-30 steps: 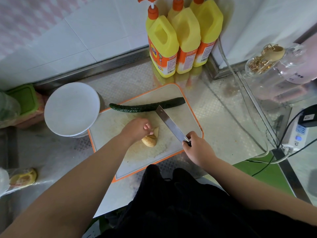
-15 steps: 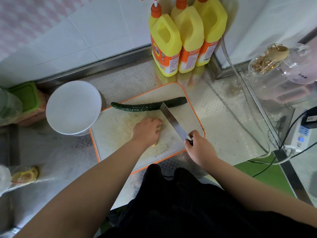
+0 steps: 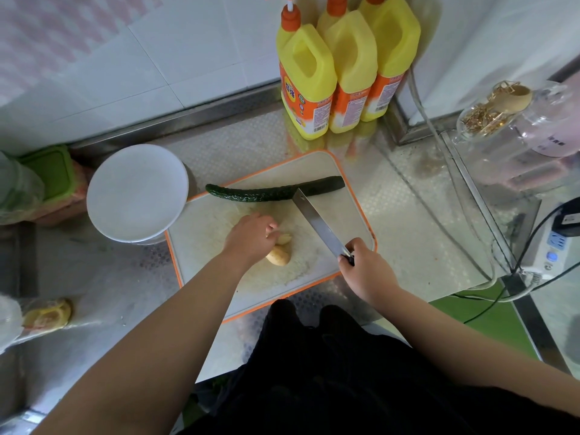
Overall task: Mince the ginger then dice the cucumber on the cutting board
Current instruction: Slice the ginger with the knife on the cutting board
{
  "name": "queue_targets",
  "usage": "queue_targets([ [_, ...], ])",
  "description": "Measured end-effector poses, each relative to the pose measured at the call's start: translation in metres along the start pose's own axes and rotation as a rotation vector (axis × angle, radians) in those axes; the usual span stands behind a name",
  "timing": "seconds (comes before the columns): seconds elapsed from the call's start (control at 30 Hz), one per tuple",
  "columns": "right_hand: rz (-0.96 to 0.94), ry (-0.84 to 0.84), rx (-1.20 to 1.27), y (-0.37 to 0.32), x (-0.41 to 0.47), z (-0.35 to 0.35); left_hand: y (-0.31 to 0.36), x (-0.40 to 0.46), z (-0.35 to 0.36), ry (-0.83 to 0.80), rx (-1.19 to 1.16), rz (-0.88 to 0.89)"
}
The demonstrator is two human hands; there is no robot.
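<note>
Head view, 3 yellow bottles (image 3: 345, 67), orange labels, writing illegible

White cutting board (image 3: 342, 211) with orange rim on steel tabletop (image 3: 408, 221). Left hand (image 3: 251, 238) holds ginger (image 3: 278, 255) mid-board, fingers curled on it, cut slices by the fingertips. Right hand (image 3: 365, 271) grips knife (image 3: 317, 224) handle at board's right edge; blade angles up-left, tip at the cucumber (image 3: 270, 193), which lies whole across the board's far side. White round plate (image 3: 138, 191) just left of board. Three yellow detergent bottles (image 3: 345, 67) behind, against the wall. Glass jar (image 3: 502, 136) at right.
</note>
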State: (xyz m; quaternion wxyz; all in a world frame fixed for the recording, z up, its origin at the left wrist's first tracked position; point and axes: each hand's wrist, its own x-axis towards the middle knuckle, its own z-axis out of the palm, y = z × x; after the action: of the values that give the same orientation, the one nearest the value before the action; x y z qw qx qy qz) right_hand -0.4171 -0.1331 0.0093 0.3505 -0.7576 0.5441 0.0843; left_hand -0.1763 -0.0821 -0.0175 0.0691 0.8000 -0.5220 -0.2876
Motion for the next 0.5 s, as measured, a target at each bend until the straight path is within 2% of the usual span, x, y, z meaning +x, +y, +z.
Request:
queue_targets([
  [0.23,-0.016,-0.003,-0.024,-0.002,-0.001,0.001,0.013,0.009,0.004,-0.099,0.098,0.128],
  [0.33,-0.031,-0.019,-0.050,-0.003,-0.001,0.001,0.010,0.009,0.006,-0.084,0.077,0.187],
  [0.4,-0.034,-0.029,-0.070,-0.005,0.000,0.001,0.004,0.000,0.007,-0.003,0.014,0.215],
  [0.5,-0.043,-0.032,-0.096,-0.010,0.001,0.003,-0.012,-0.031,0.012,0.340,-0.059,0.302],
])
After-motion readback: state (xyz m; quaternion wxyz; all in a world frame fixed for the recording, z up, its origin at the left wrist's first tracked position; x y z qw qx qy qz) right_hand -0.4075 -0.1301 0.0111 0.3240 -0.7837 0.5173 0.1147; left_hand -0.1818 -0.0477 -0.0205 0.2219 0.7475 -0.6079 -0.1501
